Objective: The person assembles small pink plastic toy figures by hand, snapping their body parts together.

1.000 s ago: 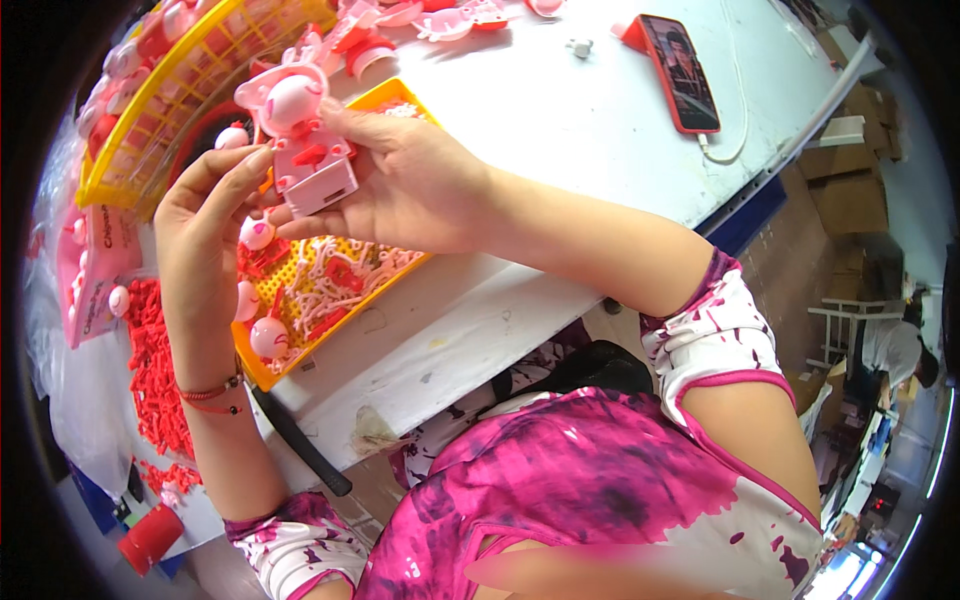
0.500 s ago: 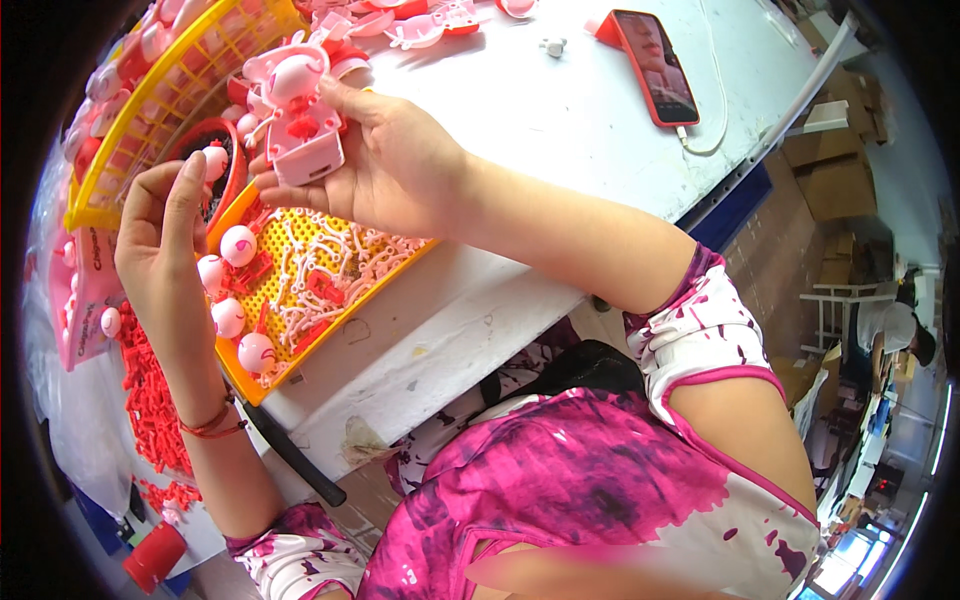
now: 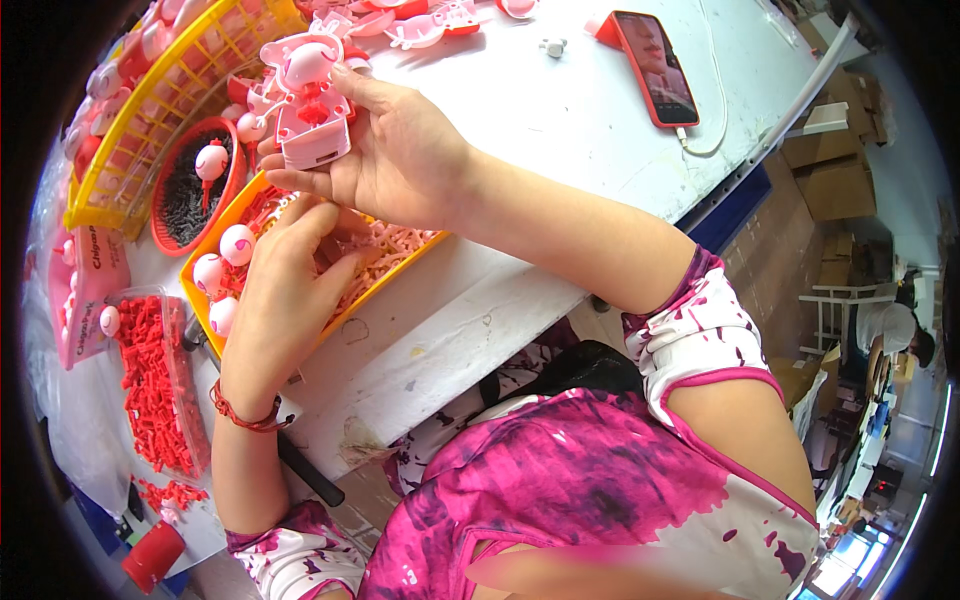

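My right hand (image 3: pixel 405 160), palm up, holds a pink toy shell (image 3: pixel 315 145) with its thumb and fingers. The shell is shaped like a figure, with a round pale ball and red parts set inside. My left hand (image 3: pixel 285 275) is down in the yellow tray (image 3: pixel 190 275), fingers bent and thumb apart from them. Its fingertips are among small pink pieces (image 3: pixel 395 250) and are partly hidden. Pink balls (image 3: pixel 237 245) lie along the tray's left side. A ball on a red stem (image 3: pixel 211 160) rests in a red bowl (image 3: pixel 160 215) of small dark screws.
A yellow basket (image 3: pixel 95 200) of pink parts stands at the far left. Nearer is a clear box of red pieces (image 3: pixel 160 390), with a red cup (image 3: pixel 155 555) below. A phone (image 3: pixel 655 70) with a white cable (image 3: pixel 722 110) lies at the far right.
My left hand has moved right and nearer, from beside the stemmed ball at the bowl into the yellow tray. My right hand has shifted slightly, tilting the pink shell.
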### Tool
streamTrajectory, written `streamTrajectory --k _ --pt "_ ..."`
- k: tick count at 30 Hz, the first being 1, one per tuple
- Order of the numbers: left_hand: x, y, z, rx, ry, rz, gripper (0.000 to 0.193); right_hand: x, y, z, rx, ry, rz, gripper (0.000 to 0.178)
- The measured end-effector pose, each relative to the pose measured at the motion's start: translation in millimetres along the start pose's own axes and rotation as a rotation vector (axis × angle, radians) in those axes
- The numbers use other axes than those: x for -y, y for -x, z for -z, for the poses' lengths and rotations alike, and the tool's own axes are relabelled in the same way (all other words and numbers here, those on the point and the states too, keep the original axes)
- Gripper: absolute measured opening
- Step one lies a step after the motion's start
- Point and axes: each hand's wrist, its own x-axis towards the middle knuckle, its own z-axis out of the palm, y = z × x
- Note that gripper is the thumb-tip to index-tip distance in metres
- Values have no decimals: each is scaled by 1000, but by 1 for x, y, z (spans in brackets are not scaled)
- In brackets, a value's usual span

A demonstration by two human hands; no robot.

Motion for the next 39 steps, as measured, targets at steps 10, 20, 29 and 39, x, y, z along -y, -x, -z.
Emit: streamTrajectory --k 10,20,29,39 --pt "-11 1 1 11 -46 -23 22 0 -2 1 -19 -20 5 45" --pt "-7 1 -4 39 -14 25 16 -2 -2 2 -29 -20 -3 44" --pt "-5 2 -3 5 102 63 13 -2 -2 2 -35 -6 -10 43" --pt "-10 5 6 -21 16 -24 17 -3 -1 2 -13 -11 -16 41"
